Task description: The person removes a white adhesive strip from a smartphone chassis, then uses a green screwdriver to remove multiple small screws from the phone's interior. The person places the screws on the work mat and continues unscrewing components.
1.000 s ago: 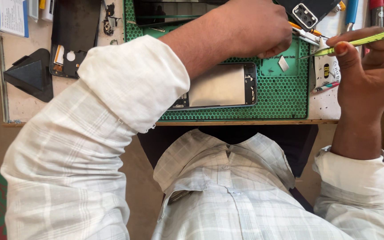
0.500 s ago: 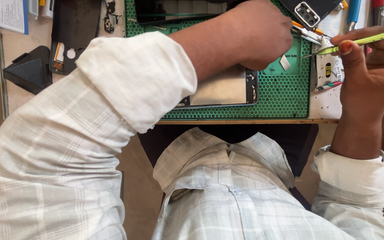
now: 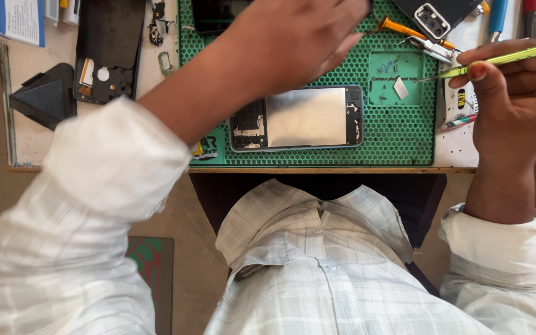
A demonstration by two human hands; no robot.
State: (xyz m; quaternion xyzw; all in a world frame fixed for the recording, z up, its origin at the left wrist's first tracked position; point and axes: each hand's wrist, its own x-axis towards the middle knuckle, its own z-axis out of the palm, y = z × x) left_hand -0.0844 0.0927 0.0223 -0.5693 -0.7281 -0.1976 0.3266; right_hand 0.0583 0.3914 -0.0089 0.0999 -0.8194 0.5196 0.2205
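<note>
On green mat, opened phone, small parts

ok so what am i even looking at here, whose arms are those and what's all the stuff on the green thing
This is one picture from a camera worn on a person's head, looking down, so the arms and checked shirt belong to the wearer.

The left hand is blurred above a green honeycomb work mat and holds nothing that I can make out. The right hand pinches a thin yellow-green tool, its tip pointing at a small recessed tray in the mat that holds tiny parts.

On the mat lies an opened phone, its inside and a silvery plate exposed. Left of the mat lie a black phone back frame and a dark wedge-shaped stand. An orange-handled tool lies near the top.
</note>
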